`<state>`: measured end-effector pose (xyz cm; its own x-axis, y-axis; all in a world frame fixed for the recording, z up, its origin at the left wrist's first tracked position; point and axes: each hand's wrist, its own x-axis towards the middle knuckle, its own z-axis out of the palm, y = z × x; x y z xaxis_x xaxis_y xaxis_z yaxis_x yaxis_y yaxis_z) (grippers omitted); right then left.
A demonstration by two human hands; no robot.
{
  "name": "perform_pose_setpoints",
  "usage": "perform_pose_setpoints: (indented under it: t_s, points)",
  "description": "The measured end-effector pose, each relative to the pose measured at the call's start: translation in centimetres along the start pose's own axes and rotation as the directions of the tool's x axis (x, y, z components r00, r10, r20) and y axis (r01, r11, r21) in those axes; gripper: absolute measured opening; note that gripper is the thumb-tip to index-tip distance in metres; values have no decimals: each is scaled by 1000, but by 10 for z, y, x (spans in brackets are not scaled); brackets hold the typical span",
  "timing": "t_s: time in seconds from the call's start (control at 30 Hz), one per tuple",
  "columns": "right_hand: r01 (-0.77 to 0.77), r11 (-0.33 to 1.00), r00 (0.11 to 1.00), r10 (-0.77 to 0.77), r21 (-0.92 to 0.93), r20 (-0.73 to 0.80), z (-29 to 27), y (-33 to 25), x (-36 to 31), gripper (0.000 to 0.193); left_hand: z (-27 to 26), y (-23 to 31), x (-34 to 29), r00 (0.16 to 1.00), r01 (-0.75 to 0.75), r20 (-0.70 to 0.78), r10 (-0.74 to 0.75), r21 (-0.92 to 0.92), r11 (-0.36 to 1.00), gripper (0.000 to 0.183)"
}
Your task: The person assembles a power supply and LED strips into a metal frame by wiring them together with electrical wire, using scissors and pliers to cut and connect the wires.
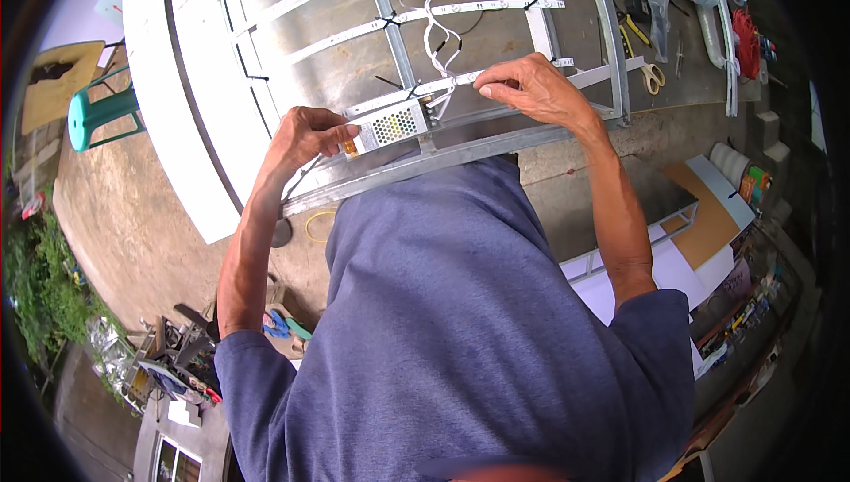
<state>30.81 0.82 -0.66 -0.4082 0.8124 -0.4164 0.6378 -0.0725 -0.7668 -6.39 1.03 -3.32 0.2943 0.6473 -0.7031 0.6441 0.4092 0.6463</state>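
A metal-cased power supply (394, 126) with a perforated cover lies along the near side of a metal frame (416, 160). My left hand (310, 138) is closed on its left end, the thumb beside the orange terminals. Just behind the case runs a white LED strip (434, 86). My right hand (540, 92) is closed in a pinch at this strip, right of the white wires (432, 26); whatever its fingertips hold is too small to make out. A black cable tie (388, 82) sticks up near the middle bar.
Scissors (652, 79), yellow-handled pliers (636, 30) and a red bundle (748, 46) lie on the table at right. A long white panel (164, 84) borders the frame's left. A green stool (102, 116) stands farther left. Boards (695, 225) lie low at right.
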Motion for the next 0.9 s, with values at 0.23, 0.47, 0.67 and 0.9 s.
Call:
perform_pose_setpoints:
  t_s: [0.23,0.47,0.67,0.9]
  points:
    - [184,966,981,-169,-184,91,33,-13,22,26,-1,7,-2,1000,3,12,-3,16,1000,45]
    - [229,943,973,-224,-240,50,43,-18,27,17,-3,8,-2,999,-11,52,10,8,1000,46]
    - [160,965,986,-149,-205,70,42,-17,28,17,-2,8,1,999,-29,37,28,2,1000,41]
    - [103,983,994,-97,-152,45,43,-16,27,18,-2,11,0,998,-48,43,48,5,999,41]
